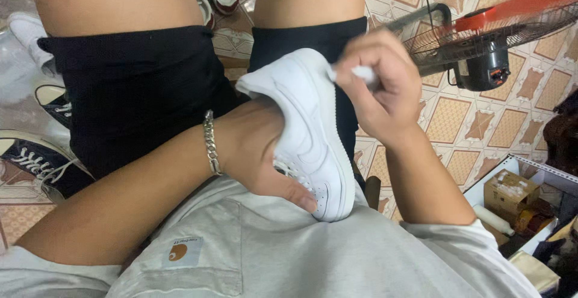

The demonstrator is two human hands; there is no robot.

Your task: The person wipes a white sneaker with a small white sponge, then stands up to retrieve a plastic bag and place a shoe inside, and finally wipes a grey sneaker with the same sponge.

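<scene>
From the head camera we see our left hand (265,153) gripping the white sneaker (307,129) across our lap while our right hand (379,87), closed on a small white wipe (363,73), scrubs its heel end, likely needing steady strokes.

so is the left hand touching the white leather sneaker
Touching. The head view shows the left hand reaching into the white leather sneaker, its thumb pressed flat on the laced upper with no gap.
</scene>
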